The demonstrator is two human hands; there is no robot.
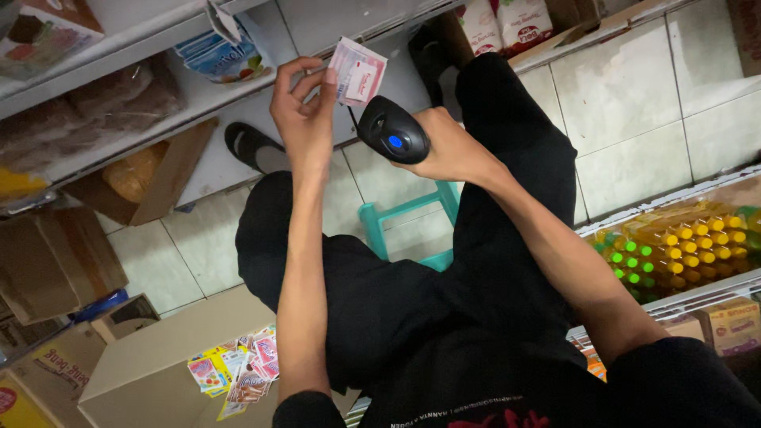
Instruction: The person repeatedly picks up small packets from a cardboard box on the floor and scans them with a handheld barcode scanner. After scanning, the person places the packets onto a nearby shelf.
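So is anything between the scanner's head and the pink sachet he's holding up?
Nothing visible. The left hand pinches the pink sachet by its edge, and the black scanner in the right hand sits just below it, with no object between.

Both arms outstretched, left hand (305, 111) fingers pinched, right hand (448, 147) closed.

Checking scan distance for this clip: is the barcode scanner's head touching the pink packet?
Apart. The head view shows grey shelf between the black barcode scanner in the right hand and the pink packet pinched by the left hand.
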